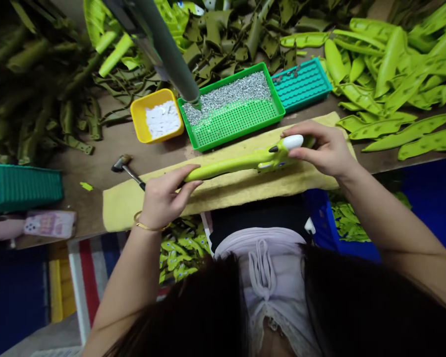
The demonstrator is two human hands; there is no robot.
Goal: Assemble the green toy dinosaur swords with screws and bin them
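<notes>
Both of my hands hold a long lime-green plastic tool body (226,167) just above a yellow cloth (122,210). Its narrow left end sits between the fingers and thumb of my left hand (169,194). At the wider right end, my right hand (325,148) grips around a white rounded piece (293,142), beside a small black tip. Its exact kind does not show. A hammer (128,171) lies to the left, its handle running to my left hand; whether they touch, I cannot tell.
Screws fill part of a green tray (241,116). White pieces lie in a yellow bin (136,116), next to a grey pole (178,64). Lime-green shells (390,64) and olive shells (223,29) are heaped behind. A teal tray (305,84) and teal stacked trays (29,188) flank these.
</notes>
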